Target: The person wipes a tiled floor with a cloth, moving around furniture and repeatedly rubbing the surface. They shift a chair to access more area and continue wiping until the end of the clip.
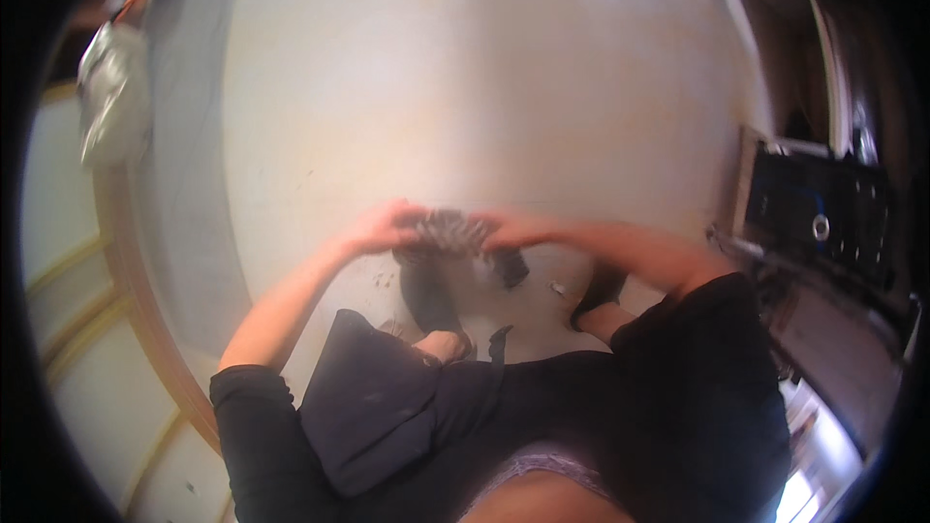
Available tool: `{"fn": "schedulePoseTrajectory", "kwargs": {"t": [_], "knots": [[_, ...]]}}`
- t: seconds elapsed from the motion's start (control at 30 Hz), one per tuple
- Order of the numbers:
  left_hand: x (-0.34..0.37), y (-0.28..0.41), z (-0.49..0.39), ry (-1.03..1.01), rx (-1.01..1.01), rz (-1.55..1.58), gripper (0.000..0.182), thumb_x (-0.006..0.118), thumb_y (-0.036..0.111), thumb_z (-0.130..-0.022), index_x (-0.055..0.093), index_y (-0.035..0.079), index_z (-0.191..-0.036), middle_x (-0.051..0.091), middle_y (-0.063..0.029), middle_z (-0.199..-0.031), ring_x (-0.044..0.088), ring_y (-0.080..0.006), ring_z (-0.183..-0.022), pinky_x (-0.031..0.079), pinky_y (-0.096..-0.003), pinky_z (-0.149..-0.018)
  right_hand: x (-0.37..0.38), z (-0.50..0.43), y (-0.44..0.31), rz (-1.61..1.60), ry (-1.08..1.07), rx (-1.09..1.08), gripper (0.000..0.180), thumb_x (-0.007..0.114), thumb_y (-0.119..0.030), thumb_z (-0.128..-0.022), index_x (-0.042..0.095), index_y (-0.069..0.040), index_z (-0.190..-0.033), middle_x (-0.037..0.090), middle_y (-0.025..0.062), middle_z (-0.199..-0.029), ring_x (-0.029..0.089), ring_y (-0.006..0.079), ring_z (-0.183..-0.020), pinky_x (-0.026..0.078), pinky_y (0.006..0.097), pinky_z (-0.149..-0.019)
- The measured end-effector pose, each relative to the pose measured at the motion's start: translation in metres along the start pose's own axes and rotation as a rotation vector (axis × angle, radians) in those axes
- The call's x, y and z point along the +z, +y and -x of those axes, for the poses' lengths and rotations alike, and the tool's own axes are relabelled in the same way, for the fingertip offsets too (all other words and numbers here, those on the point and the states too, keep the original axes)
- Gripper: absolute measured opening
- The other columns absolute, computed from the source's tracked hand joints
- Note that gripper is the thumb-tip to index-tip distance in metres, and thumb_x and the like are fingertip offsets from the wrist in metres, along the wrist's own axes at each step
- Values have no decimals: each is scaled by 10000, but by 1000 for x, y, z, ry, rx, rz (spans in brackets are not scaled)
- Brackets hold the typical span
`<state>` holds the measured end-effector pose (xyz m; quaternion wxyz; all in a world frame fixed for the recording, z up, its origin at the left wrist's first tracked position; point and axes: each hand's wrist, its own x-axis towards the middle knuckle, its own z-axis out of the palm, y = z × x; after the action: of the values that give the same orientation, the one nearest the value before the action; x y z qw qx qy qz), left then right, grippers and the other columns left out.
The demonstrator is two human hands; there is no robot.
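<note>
In the head view, a grey, ridged bundle [452, 232] hangs between my two hands, too blurred to tell whether it is cloth, gloves or something else. My left hand [389, 226] grips its left side, fingers curled around it. On the opposite side my right hand [514, 229] has hold of it too. Just below the right hand is a small dark object [511, 266]; I cannot tell whether it is attached to the bundle. My dark footwear [430, 298] shows beneath the hands, on the pale floor [349, 87].
Timber framing [127, 261] with pale panels curves along the left. A shiny translucent plastic bag [112, 98] lies above it. At the right is a black panel or case [792, 196] with a blue line and a pale ring, among blurred dark equipment. Small debris [557, 288] lies near my feet.
</note>
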<state>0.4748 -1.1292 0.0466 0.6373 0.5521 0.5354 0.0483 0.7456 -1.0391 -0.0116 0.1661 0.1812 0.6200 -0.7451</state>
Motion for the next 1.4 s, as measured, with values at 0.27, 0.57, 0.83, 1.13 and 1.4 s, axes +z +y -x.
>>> {"fn": "schedulePoseTrajectory", "kwargs": {"t": [0.27, 0.57, 0.83, 1.13, 1.4], "knots": [[-37, -7, 96, 627, 25, 649, 347, 633, 290, -947, 533, 74, -1199, 605, 5, -968, 559, -85, -854, 473, -254, -720, -74, -27, -145, -222, -164, 115, 664, 680, -236, -884, 394, -123, -1472, 531, 188, -1344, 549, 272, -1199, 463, 421, -994], [-102, -59, 140, 909, -19, 364, 298, 673, 243, -900, 525, 45, -1066, 541, 14, -792, 517, -89, -713, 437, -255, -632, -70, 46, -34, 374, 106, 173, 426, 655, -261, -892, 591, -91, -1278, 668, 141, -1109, 658, 232, -873, 534, 385, -813], [-175, -101, 177, 1012, -196, -104, 405, 771, 268, -815, 617, 21, -1098, 681, -72, -945, 625, -124, -855, 513, -303, -784, 17, 73, -147, 259, 178, 363, 288, 579, -270, -955, 677, 0, -977, 677, 85, -845, 635, 186, -781, 511, 348, -755], [-195, -116, 199, 1366, -46, 153, 352, 692, 299, -901, 575, -5, -1035, 671, -128, -928, 615, -191, -830, 499, -350, -767, 72, -50, -291, 529, -9, -5, 284, 520, -198, -991, 607, -77, -1233, 641, 134, -1172, 636, 229, -1040, 508, 367, -889], [-144, -103, 211, 1387, 254, 926, 199, 559, 218, -989, 584, 56, -1102, 633, -32, -963, 598, -92, -852, 503, -269, -742, 72, -261, -243, -27, 441, 29, 700, 519, -552, -953, 315, -170, -1504, 532, 177, -1361, 530, 304, -1233, 369, 479, -1085]]}}
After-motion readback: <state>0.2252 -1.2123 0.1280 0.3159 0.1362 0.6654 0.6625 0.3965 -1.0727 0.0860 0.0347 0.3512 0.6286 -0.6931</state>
